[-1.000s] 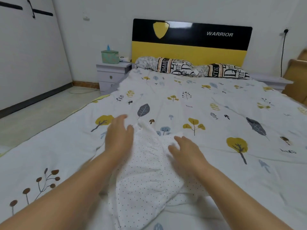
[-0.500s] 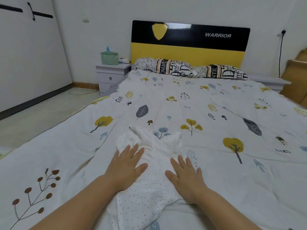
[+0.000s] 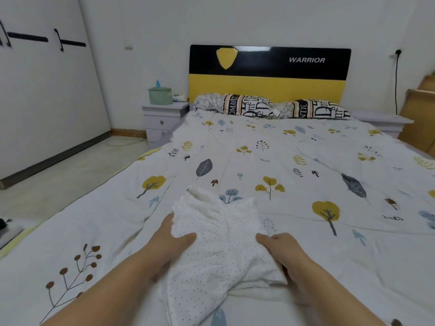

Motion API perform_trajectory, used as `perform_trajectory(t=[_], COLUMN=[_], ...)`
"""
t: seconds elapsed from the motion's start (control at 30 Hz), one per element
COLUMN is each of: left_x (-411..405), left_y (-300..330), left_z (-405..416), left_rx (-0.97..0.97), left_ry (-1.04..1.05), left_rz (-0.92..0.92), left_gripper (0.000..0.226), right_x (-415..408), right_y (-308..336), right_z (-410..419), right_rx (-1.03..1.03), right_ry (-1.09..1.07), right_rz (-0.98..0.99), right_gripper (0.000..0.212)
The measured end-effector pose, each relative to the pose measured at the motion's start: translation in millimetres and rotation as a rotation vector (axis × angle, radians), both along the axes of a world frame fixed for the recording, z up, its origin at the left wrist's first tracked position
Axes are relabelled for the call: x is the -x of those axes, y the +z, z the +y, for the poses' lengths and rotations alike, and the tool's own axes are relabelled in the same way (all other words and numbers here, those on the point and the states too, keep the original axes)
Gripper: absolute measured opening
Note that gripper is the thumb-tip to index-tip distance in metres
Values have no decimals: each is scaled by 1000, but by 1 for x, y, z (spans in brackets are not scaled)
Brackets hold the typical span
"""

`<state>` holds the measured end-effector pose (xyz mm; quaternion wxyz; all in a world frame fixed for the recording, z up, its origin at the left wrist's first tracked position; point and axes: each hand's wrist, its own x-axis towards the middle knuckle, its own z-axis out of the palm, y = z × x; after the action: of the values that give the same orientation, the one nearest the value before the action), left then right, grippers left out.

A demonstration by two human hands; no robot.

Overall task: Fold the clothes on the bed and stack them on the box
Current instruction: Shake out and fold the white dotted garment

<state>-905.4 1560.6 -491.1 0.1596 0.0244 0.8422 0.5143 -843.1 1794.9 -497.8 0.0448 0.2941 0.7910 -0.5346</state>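
Since the earlier frames, both hands have shifted from lying flat on top of the white dotted garment (image 3: 219, 250) to its two side edges. The left hand (image 3: 169, 243) now grips the left edge, thumb on top and fingers hidden beneath the cloth; the right hand (image 3: 282, 250) rests curled against the right edge, and whether its fingers pinch the fabric cannot be told. The hands are apart, with the garment between them. The garment lies on the near part of the bed (image 3: 306, 184), on the quilt printed with trees and leaves. Step in hand, by judgement: folding, with the sides being gathered or tucked to narrow the bundle. The next move likely calls for an even hold on both edges, so that the piece folds over without slumping, before it is carried to the cardboard box (image 3: 419, 118) at the far right. The garment is thin white cloth with small dark dots, rumpled, its far end raised in two crumpled lobes.
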Motion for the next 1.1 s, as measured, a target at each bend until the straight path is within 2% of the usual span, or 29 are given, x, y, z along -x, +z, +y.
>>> perform_trajectory(t=[0.07, 0.13, 0.17, 0.27, 0.3, 0.4, 0.5, 0.63, 0.7, 0.8, 0.87, 0.9, 0.93, 1.03, 1.07, 1.1], left_x=[6, 14, 17, 26, 28, 34, 32, 27, 23, 13, 4, -1, -6, -25, -30, -37], left_y=[2, 0, -1, -4, -5, -7, -5, -1, 2, 14, 27, 35, 44, 71, 78, 83], left_z=[0, -1, 0, 2, 2, -3, -8, -9, -8, -5, -8, -11, -15, -24, -25, -24], left_rx=[-164, -200, -193, -159, -141, -36, 94, 291, 381, 412, 336, 247, 124, -271, -358, -430], left_ry=[47, 28, 5, -61, -91, -230, -325, -362, -337, -258, -207, -175, -139, -113, -138, -150], left_rz=[-45, -58, -57, -74, -80, -59, -35, 57, 174, 356, 406, 394, 364, 161, 105, 50], left_gripper=[90, 100, 102, 97, 92, 80, 79, 76, 60, 20, 26, 24, 22, 45, 49, 43], right_x=[7, 15, 19, 28, 30, 33, 34, 31, 25, 11, -2, -9, -17, -45, -53, -60], right_y=[2, 4, 4, 1, 0, -2, -1, 11, 18, 27, 37, 43, 50, 76, 82, 87], right_z=[0, -1, 0, 3, 5, 11, 14, 6, 1, -4, 0, 4, 9, 13, 12, 10], right_rx=[26, 29, 55, 134, 159, 184, -76, -471, -626, -734, -770, -698, -521, 160, 288, 371], right_ry=[-36, -46, -50, 3, 47, 222, 385, 424, 430, 352, 288, 246, 198, 207, 224, 219], right_rz=[-14, 8, 33, 111, 127, 95, -7, -32, -6, 59, 157, 229, 306, 417, 419, 416], right_gripper=[37, 33, 35, 71, 77, 71, 71, 65, 58, 29, 22, 21, 20, 16, 18, 19])
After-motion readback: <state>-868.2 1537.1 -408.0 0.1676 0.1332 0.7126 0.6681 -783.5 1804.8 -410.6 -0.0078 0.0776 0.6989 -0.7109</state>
